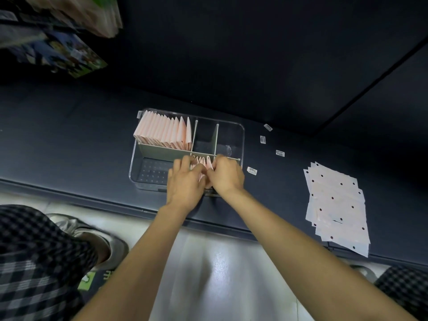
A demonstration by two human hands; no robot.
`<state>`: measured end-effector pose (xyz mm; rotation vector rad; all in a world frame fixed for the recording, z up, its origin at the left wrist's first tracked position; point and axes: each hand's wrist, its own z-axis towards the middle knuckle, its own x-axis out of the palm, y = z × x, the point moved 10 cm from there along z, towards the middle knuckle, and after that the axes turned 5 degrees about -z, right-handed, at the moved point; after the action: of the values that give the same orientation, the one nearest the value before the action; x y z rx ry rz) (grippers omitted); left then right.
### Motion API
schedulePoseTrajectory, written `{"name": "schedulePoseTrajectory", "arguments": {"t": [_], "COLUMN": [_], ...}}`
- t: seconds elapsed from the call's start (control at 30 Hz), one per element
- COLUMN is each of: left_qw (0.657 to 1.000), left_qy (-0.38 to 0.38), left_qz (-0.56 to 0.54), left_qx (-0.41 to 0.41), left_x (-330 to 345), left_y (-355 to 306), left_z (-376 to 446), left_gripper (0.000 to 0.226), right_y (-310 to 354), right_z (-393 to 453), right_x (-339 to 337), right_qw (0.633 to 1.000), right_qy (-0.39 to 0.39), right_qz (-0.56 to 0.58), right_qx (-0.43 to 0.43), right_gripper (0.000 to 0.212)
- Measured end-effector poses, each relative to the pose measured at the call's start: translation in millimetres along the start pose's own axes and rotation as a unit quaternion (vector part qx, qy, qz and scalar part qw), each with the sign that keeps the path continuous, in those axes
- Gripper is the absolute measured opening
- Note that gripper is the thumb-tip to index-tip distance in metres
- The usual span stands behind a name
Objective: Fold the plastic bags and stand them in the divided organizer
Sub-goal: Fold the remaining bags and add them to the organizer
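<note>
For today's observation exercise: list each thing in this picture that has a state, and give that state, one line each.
Organizer: partly filled.
Back row of bags: folded, standing upright.
Front bags: folded, between both hands.
Flat bags: unfolded, stacked on the counter.
Left hand: on the front bags.
Right hand: on the front bags.

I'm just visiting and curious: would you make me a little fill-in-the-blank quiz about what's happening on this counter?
1. The folded bags standing in the organizer's far left compartment are ____ in colour.
2. Both hands, left hand and right hand, work over the organizer's ____ row of compartments.
3. The stack of flat unfolded bags lies to the ____ of the organizer.
4. The flat bags carry a pattern of dark ____.

Missing words: pink; near; right; dots
</note>
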<state>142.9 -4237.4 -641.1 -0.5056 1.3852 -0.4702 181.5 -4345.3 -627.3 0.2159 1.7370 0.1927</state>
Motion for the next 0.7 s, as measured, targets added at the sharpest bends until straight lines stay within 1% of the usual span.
{"name": "schedulePoseTrajectory", "arguments": {"t": [0.07,0.13,0.2,0.3,0.37,0.47,0.53,0.63,0.7], "left_qw": [0.998,0.992,0.988,0.992,0.997,0.998,0.996,0.999,0.996], "left_qy": [-0.014,-0.035,-0.048,-0.047,-0.022,0.049,0.066,0.019,-0.027], "left_qz": [-0.052,-0.109,-0.133,-0.11,-0.076,0.004,0.043,0.019,-0.001], "left_qx": [-0.028,-0.057,-0.063,-0.027,0.008,0.04,0.037,0.034,0.086], "left_x": [-2.2,-6.5,-10.2,-10.5,-4.9,13.0,19.3,9.4,3.9], "left_y": [6.0,12.5,12.6,1.3,-9.1,-17.1,-16.1,-26.2,-49.8], "left_z": [-1.5,-2.3,-3.3,-6.4,-7.9,-8.4,-9.9,-12.9,-16.3], "left_gripper": [0.016,0.019,0.021,0.026,0.03,0.038,0.041,0.035,0.028], "right_y": [-1.5,-5.1,-10.5,-24.1,-29.8,-38.0,-54.7,-111.8,-168.6], "right_z": [-1.3,-3.3,-4.9,-6.9,-7.9,-17.0,-29.4,-47.1,-55.8], "right_x": [6.1,7.3,9.9,18.5,21.7,13.8,2.1,-16.2,-23.0], "right_qw": [0.999,0.998,0.996,0.994,0.99,0.979,0.978,0.983,0.988], "right_qy": [0.015,0.007,0.0,0.01,0.02,0.009,-0.02,-0.076,-0.091], "right_qz": [0.032,0.067,0.085,0.098,0.127,0.202,0.208,0.168,0.121], "right_qx": [0.006,0.01,0.015,0.047,0.052,0.023,-0.004,-0.02,0.008], "right_gripper": [0.02,0.028,0.026,0.025,0.024,0.021,0.017,0.009,0.01]}}
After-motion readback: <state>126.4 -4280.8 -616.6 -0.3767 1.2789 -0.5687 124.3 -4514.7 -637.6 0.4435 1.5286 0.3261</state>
